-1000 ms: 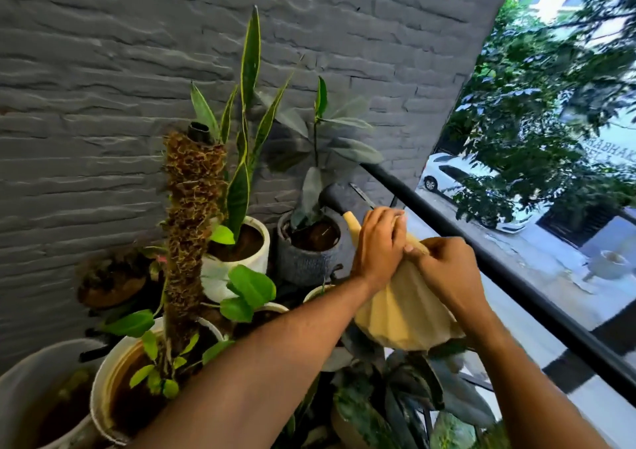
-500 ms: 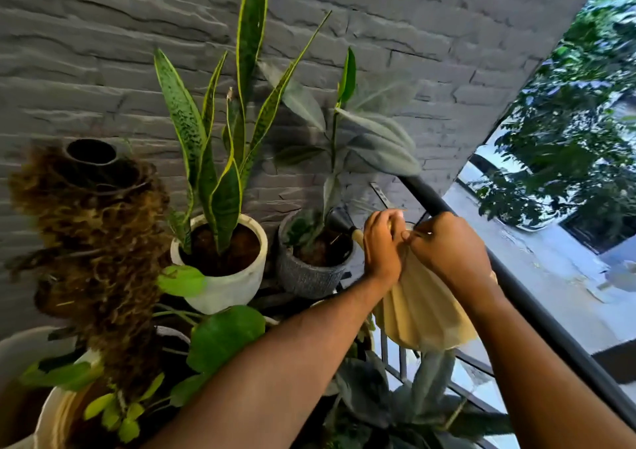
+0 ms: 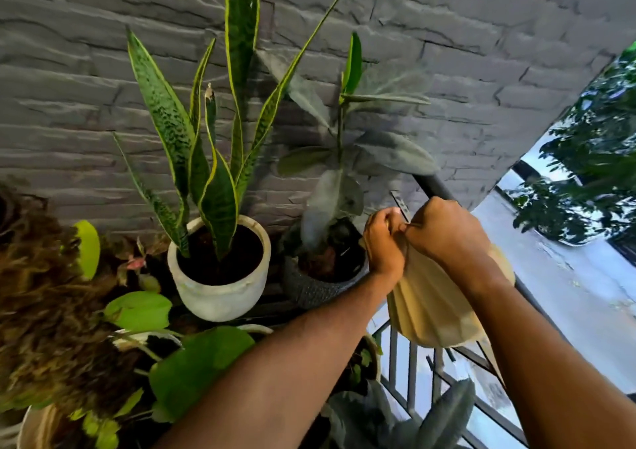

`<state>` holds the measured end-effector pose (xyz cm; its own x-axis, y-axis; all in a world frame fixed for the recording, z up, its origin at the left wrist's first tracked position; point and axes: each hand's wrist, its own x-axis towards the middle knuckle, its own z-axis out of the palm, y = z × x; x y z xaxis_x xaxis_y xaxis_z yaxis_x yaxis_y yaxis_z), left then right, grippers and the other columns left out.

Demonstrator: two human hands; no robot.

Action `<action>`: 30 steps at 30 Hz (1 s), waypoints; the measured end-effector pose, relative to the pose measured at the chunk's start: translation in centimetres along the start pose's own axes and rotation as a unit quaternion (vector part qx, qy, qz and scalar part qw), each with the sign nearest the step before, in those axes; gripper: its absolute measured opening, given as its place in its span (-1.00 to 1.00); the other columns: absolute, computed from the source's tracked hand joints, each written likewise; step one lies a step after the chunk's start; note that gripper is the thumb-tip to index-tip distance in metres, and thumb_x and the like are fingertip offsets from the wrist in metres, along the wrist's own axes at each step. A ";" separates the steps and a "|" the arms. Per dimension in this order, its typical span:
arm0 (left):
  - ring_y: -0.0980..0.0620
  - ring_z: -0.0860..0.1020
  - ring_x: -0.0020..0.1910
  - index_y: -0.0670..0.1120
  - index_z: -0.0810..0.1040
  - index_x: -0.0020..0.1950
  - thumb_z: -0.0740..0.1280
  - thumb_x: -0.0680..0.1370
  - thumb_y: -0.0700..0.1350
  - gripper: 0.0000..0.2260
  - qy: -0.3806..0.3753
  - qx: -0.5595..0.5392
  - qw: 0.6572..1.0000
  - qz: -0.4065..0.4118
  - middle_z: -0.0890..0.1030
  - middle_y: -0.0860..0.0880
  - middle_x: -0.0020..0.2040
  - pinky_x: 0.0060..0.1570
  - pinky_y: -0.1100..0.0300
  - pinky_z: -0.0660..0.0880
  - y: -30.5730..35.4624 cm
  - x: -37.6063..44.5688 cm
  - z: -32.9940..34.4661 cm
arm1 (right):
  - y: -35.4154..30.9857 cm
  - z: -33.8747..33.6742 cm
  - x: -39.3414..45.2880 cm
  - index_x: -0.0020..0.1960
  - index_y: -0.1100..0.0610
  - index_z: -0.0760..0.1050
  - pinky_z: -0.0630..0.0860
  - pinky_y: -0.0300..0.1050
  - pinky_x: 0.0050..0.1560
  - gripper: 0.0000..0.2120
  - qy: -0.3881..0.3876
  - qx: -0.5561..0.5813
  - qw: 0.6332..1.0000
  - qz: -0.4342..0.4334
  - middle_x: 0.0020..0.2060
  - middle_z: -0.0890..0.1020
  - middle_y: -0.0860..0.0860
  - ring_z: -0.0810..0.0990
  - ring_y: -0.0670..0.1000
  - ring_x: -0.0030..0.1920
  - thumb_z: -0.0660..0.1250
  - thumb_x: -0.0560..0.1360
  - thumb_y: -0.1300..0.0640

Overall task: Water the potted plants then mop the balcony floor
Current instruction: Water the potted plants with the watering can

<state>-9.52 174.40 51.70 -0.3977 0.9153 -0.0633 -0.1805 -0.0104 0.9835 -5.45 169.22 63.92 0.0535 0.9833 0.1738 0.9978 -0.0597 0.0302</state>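
1. Cream-yellow and ribbed, the watering can (image 3: 430, 311) is held up against the dark balcony railing (image 3: 537, 306), tilted toward the grey textured pot (image 3: 320, 288).
2. Left hand (image 3: 383, 242) has its fingers curled round the top of the can, near the spout end.
3. Right hand (image 3: 447, 233) grips the can's top just beside the left hand, knuckles up; the two hands touch.
4. Grey textured pot holds a plant with broad dusty leaves (image 3: 389, 152) and stands just left of the left hand.
5. White round pot (image 3: 220, 292) with a snake plant (image 3: 210, 146) stands beside the grey one, against the grey stone-brick wall (image 3: 447, 35).
6. Shaggy brown moss pole (image 3: 44, 293) fills the lower left, with light green leaves (image 3: 137, 311) around it.
7. Whether water is leaving the spout cannot be told.
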 end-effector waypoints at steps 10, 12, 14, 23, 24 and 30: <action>0.09 0.44 -0.16 -0.14 0.54 -0.05 0.26 0.63 -0.30 -0.88 -0.055 -0.040 0.998 0.009 0.50 -0.12 -0.14 -0.03 0.08 0.52 1.1 0.7 0.0 | -0.3 0.1 2.3 -0.23 0.09 0.49 0.43 -0.12 -0.34 -0.64 0.015 0.004 1.000 -0.024 -0.41 0.49 -0.02 0.46 -0.01 -0.43 0.37 0.52 -0.18; 0.10 0.38 -0.28 -0.20 0.49 -0.09 0.20 0.65 -0.32 -0.85 -0.016 -0.040 0.999 0.002 0.39 -0.10 -0.21 -0.20 0.25 0.42 2.1 0.9 -0.1 | -0.5 -0.2 2.5 -0.24 0.08 0.45 0.46 -0.09 -0.31 -0.62 0.025 -0.012 0.999 -0.030 -0.43 0.46 -0.03 0.45 0.01 -0.42 0.34 0.53 -0.21; 0.01 0.38 -0.21 -0.21 0.46 -0.18 0.17 0.66 -0.33 -0.77 0.010 -0.025 0.999 -0.024 0.39 -0.08 -0.24 -0.13 0.19 0.42 2.3 1.1 0.0 | -0.8 -0.5 2.6 -0.23 0.09 0.44 0.44 -0.06 -0.29 -0.62 0.026 -0.027 0.999 -0.033 -0.42 0.41 -0.03 0.46 0.09 -0.37 0.32 0.54 -0.21; 0.06 0.49 -0.20 -0.26 0.56 -0.08 0.21 0.67 -0.30 -0.81 -0.021 -0.159 0.983 -0.093 0.54 -0.13 -0.23 0.02 0.09 0.45 2.0 1.1 0.1 | -1.9 -0.5 2.7 -0.14 0.08 0.39 0.37 -0.07 -0.28 -0.64 0.046 -0.056 0.996 -0.049 -0.27 0.44 0.03 0.42 0.09 -0.30 0.30 0.54 -0.21; 0.06 0.49 -0.21 -0.28 0.56 -0.08 0.21 0.67 -0.29 -0.81 -0.014 -0.140 0.987 -0.078 0.53 -0.11 -0.24 0.01 0.09 0.44 1.8 1.0 0.1 | -1.8 -0.5 2.7 -0.14 0.09 0.40 0.38 -0.08 -0.28 -0.64 0.044 -0.055 0.996 -0.050 -0.27 0.47 0.04 0.42 0.09 -0.30 0.30 0.54 -0.21; 0.09 0.52 0.05 -0.08 0.55 0.25 0.37 0.52 -0.41 -0.64 -0.074 0.038 0.995 0.055 0.60 -0.02 0.08 0.12 0.16 0.47 -0.6 0.5 -1.2 | -1.7 0.1 2.2 -0.13 0.10 0.37 0.38 -0.07 -0.25 -0.64 0.043 -0.040 0.997 -0.056 -0.28 0.45 0.03 0.52 0.15 -0.25 0.26 0.57 -0.20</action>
<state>-10.73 174.42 50.84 -0.2738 0.9596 0.0647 -0.0735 -0.0879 0.9934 -7.06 171.47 64.15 -0.0657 0.9665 0.2480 0.9906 0.0333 0.1325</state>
